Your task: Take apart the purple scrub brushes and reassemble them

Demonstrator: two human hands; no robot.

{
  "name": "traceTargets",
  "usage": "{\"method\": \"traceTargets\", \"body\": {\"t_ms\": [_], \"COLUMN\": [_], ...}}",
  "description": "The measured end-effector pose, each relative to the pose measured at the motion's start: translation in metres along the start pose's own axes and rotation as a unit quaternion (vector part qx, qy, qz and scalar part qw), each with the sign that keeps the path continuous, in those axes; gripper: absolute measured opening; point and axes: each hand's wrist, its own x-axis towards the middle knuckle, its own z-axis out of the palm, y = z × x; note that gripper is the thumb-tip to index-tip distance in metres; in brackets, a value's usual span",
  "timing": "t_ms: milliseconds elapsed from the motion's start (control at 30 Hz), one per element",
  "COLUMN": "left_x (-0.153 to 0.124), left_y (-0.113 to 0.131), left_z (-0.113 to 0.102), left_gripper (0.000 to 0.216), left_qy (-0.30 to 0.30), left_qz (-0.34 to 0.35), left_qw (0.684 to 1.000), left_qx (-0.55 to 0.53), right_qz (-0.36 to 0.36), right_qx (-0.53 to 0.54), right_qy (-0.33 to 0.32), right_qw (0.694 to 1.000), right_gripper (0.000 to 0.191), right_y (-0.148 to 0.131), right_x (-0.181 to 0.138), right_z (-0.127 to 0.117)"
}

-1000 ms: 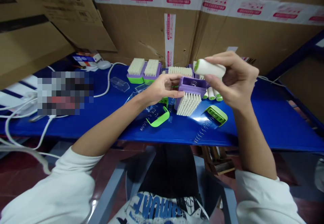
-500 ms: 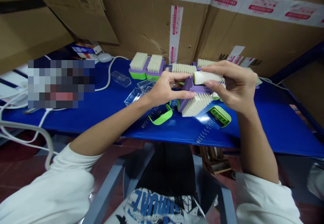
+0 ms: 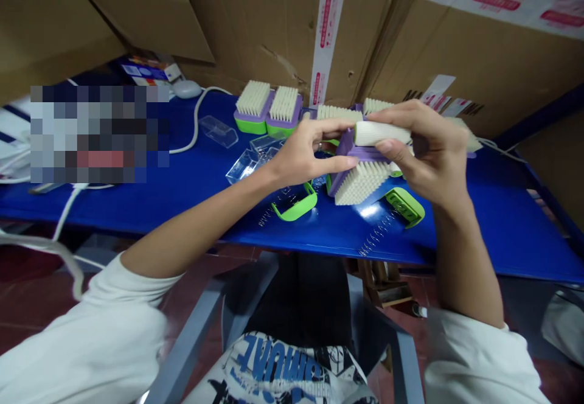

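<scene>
Looking down on a blue table [image 3: 502,227], with a cardboard wall [image 3: 269,20] along its far side. Near the middle, raised and tilted above the table, a purple block [image 3: 338,173] in the left hand [image 3: 300,156], clamped between thumb on the near side and fingers on the far side. On the block's near face, cream bristles [image 3: 362,184]. In the right hand [image 3: 431,148], pinched between thumb and fingers, a ribbed white roller [image 3: 381,132], set lengthwise from left to right along the top of the purple block. Cannot tell how deep in the block.

On the table, nearer and to the left, a bright green frame [image 3: 298,205], beside a thin coiled spring [image 3: 267,213]. To the right, below the right hand, a green cap [image 3: 405,208], with a longer spring [image 3: 376,233] slanting toward the table's near edge. Just beyond the left forearm, clear plastic pieces [image 3: 243,165], partly hidden. At the far side, left of the hands, two brushes [image 3: 253,98] side by side, bristles up, purple over green. Directly behind the hands, more bristled blocks [image 3: 340,112].
</scene>
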Motion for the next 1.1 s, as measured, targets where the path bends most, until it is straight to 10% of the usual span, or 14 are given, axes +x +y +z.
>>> {"method": "traceTargets", "body": {"t_ms": [367, 1100], "left_x": [0.006, 0.018], "left_y": [0.025, 0.055], "left_z": [0.001, -0.001], "left_gripper": [0.03, 0.022], "left_qy": [0.102, 0.06], "left_qz": [0.139, 0.063], "left_qw": [0.972, 0.971], "left_qx": [0.159, 0.223], "right_qz": [0.067, 0.104], "right_qx": [0.089, 0.134], "right_qy": [0.072, 0.026], "right_qw": [0.991, 0.985], "right_gripper": [0.062, 0.061], "right_y": [0.01, 0.011], "right_x": [-0.008, -0.014], "right_z": [0.03, 0.035]}}
